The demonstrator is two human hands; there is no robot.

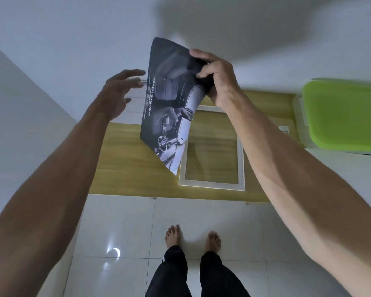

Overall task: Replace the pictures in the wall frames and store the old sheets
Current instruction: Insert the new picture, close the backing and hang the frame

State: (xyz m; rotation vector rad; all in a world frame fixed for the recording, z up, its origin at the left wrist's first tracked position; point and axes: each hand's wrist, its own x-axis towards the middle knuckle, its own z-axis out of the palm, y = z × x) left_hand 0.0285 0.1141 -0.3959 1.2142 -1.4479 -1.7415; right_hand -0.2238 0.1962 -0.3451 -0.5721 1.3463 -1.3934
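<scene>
A dark printed sheet (167, 108) is held up in the air by the right hand (214, 78). The fingers (198, 54) of this hand are closed on the sheet's upper right part, and the sheet is bent there. Car seats and white words are printed on the sheet. The left hand (118, 93) is held just beside the sheet's left edge, with its fingers (135, 72) spread wide and nothing held in them. Below the sheet, a white picture frame (241, 166) is laid flat on the wooden tabletop (124, 163). The wood is seen through the frame's middle. A green lid (343, 114) is seen to the right. Two bare feet are seen on the white tiled floor (287, 228).
</scene>
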